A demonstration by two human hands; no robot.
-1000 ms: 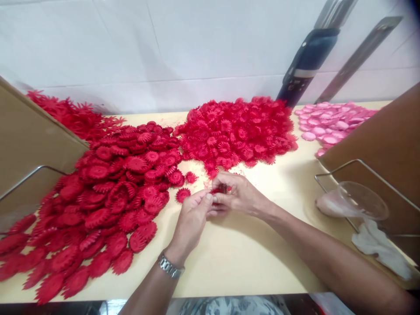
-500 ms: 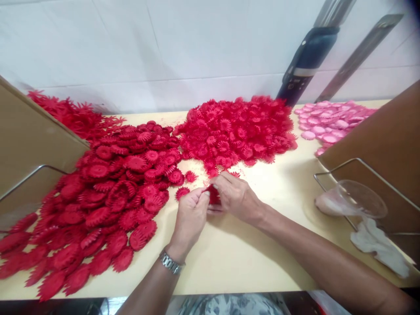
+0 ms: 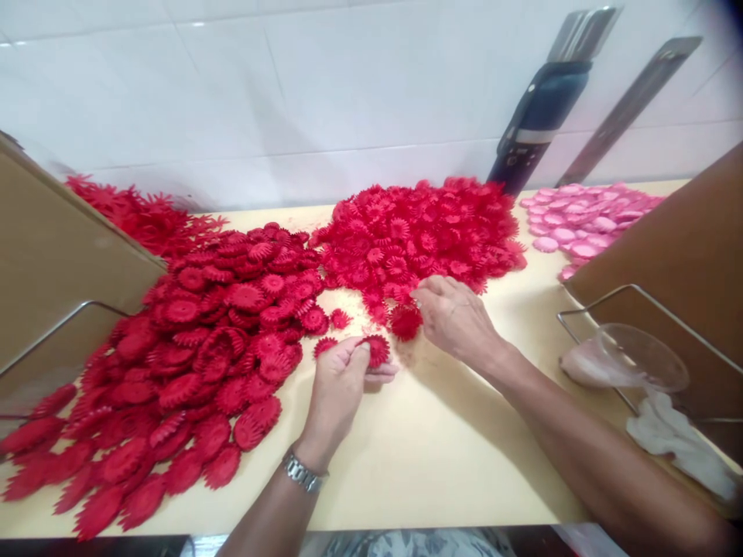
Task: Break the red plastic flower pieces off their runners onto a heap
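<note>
Cup [image 3: 624, 358], perhaps pale contents [image 3: 582, 362], left fingers [image 3: 380, 377] pinching red disc [image 3: 380, 351]

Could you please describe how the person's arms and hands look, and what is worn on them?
The left hand and right hand wear no gloves. No sleeve shows on the left forearm or right forearm. A silver metal band of links, like a watch strap, circles the left wrist; no dial shows. The right wrist has none.

Craft workspace, heaped rosettes [image 3: 200, 348], worktop [image 3: 453, 464]
</note>
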